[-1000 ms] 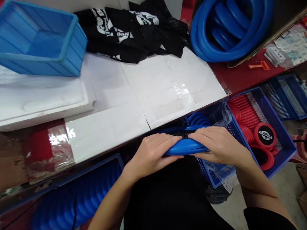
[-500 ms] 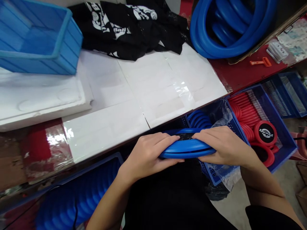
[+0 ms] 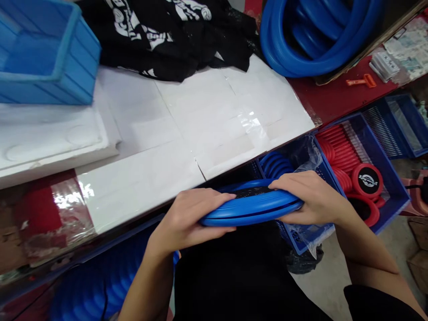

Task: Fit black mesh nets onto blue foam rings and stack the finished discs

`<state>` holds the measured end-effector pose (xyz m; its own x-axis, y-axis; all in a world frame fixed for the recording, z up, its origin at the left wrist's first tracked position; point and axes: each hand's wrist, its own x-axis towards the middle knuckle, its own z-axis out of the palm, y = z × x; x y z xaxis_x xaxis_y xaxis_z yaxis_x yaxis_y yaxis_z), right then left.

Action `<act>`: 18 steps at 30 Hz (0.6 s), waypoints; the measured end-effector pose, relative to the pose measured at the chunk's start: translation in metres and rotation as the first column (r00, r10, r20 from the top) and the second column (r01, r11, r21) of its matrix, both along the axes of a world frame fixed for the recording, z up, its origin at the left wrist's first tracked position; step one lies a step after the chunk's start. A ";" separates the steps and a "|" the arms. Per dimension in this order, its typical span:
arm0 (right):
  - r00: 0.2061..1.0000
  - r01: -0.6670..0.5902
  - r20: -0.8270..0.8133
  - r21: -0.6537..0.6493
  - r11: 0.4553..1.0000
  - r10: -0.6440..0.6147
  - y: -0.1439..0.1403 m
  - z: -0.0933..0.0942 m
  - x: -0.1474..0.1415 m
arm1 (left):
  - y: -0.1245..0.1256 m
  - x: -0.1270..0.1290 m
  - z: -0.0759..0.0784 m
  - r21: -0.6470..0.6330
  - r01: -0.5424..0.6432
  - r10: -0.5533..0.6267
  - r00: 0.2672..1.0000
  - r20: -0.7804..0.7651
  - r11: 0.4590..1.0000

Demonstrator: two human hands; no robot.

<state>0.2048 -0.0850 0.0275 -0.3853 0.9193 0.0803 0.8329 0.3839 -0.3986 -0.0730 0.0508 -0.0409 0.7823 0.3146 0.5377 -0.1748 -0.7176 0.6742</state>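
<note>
A blue ring with black mesh fabric inside [image 3: 251, 208] is held edge-on just below the table's front edge. My left hand [image 3: 187, 218] grips its left end, thumb on top. At the ring's right end my right hand [image 3: 309, 198] closes over the rim. The black mesh [image 3: 249, 192] shows between the two hands along the upper rim. Both forearms reach up from the bottom of the view over my dark clothing.
White sheets cover the table [image 3: 200, 125]. A light blue bin [image 3: 43, 53] and a heap of black printed fabric [image 3: 174, 31] lie at the back, large blue hoops [image 3: 317, 35] at back right. Blue crates hold red discs [image 3: 354, 169] and blue rings [image 3: 276, 164].
My hands have slid apart along the ring, so more of its blue rim shows between them. The view has shifted a little to the left and down.
</note>
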 end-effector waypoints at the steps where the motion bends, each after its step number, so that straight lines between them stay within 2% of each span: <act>1: 1.000 0.011 -0.029 0.000 1.000 -0.011 0.000 -0.001 0.003 | 0.002 -0.004 -0.001 -0.027 -0.006 0.007 1.000 0.017 1.000; 5: 0.998 0.005 -0.057 0.073 0.997 0.000 -0.001 -0.009 0.002 | 0.000 -0.010 0.001 -0.078 -0.049 0.042 0.995 -0.085 0.996; 8: 1.000 -0.018 0.004 0.133 0.991 0.017 -0.001 -0.013 -0.006 | -0.005 -0.004 0.006 -0.043 -0.024 0.017 0.987 -0.162 0.999; 12: 0.998 -0.043 0.058 0.179 0.983 0.033 0.000 -0.012 -0.014 | -0.009 0.002 0.003 0.056 -0.039 0.046 0.992 -0.115 0.998; 18: 0.998 -0.053 0.051 0.144 0.988 0.046 -0.002 -0.007 -0.018 | -0.010 -0.002 -0.004 0.107 -0.072 0.077 0.996 -0.038 0.992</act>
